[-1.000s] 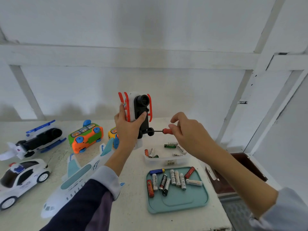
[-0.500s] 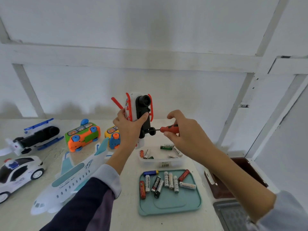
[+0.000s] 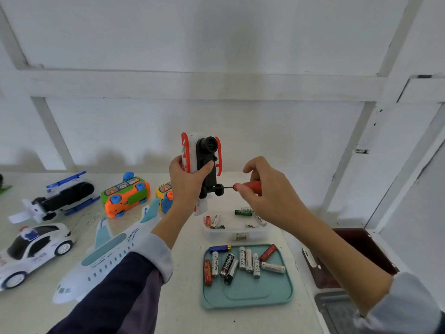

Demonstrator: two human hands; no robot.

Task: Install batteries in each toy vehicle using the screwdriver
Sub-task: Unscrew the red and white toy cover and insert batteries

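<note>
My left hand (image 3: 186, 183) grips a white, red and black toy vehicle (image 3: 203, 155), held upright above the table with its black underside facing me. My right hand (image 3: 265, 189) pinches the red-handled screwdriver (image 3: 250, 186), whose thin shaft points left into the vehicle's lower black part beside a small wheel. Below, a teal tray (image 3: 248, 297) carries several loose batteries (image 3: 240, 261). Behind the tray, a clear plastic box (image 3: 234, 233) holds more batteries.
On the table's left side lie a white and teal toy plane (image 3: 106, 254), a white police car (image 3: 33, 249), a blue and black helicopter (image 3: 60, 196), an orange and green bus (image 3: 125, 195) and a yellow toy (image 3: 165, 192). A dark brown bin (image 3: 361, 249) stands at the right.
My view has shifted a little. My right hand has turned on the screwdriver handle, which stays pointed into the vehicle. My left hand keeps its hold on the toy.
</note>
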